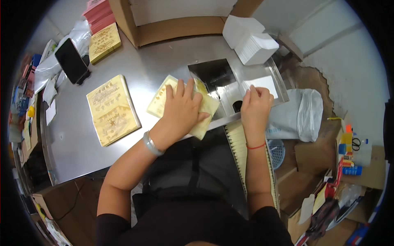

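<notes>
My left hand (pixel 182 108) lies flat with fingers spread on a pale yellow printed packet (pixel 157 102) near the table's front edge. Another yellow piece (pixel 210 107) sticks out to the right from under that hand. At the right end of the table, my right hand (pixel 257 104) is closed, thumb and fingers pinched at the left edge of a white card (pixel 266 85). Whether one card or several lie there, I cannot tell. A neat stack of yellow printed sheets (pixel 113 110) rests to the left of my left hand.
A recessed opening (pixel 211 71) is set in the metal table (pixel 152 57) between my hands. White cards (pixel 254 45) stand stacked at the back right. A phone (pixel 72 61) leans at the left, near yellow packs (pixel 104 43). Cardboard boxes and a grey-white bag (pixel 299 115) crowd the right side.
</notes>
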The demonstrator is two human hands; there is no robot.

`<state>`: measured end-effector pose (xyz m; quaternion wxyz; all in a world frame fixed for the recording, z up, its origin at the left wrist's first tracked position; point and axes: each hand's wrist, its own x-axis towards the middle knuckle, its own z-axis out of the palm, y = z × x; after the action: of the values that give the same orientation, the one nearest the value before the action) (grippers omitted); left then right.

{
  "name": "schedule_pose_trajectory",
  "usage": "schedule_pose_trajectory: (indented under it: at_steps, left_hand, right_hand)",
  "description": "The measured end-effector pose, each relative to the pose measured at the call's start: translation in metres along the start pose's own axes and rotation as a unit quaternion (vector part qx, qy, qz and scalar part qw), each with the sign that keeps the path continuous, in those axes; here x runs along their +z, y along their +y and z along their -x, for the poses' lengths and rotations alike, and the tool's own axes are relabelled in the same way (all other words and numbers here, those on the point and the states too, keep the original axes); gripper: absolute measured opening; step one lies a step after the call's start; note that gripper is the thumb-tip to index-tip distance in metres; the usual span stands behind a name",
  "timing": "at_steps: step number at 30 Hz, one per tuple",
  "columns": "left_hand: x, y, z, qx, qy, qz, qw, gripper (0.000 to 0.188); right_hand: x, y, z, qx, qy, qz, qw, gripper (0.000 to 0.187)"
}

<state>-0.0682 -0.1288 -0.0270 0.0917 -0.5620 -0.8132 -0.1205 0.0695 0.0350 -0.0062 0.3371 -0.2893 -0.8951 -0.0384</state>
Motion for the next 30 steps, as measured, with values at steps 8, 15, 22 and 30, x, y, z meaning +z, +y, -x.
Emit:
schedule_pose_trajectory:
  at_steps: [8,15,22,30]
  left_hand:
    - [-0.044,0.016,0.043,-0.047,-0.08,0.2,0.975,0.04]
    - [-0.031,-0.02,0.032,-0.004,-0.007,0.186,0.982,0.057]
    - [-0.052,0.032,0.027,0.048,-0.05,0.381,0.922,0.062]
    - [-0.044,-0.113,0.127,-0.251,0.028,-0.218,0.943,0.058]
  right_hand:
    - [-0.022,0.047,-0.011,-0.022,-0.049,-0.151,0.987,0.029]
    - [-0.012,-0.06,0.037,-0.212,-0.07,-0.183,0.957,0.032]
    - [0.05,-0.05,-0.029,-0.154,-0.31,-0.085,0.934,0.013]
    - [-0.008,0.001,0.0,0.03,0.034,-0.126,0.991,0.014]
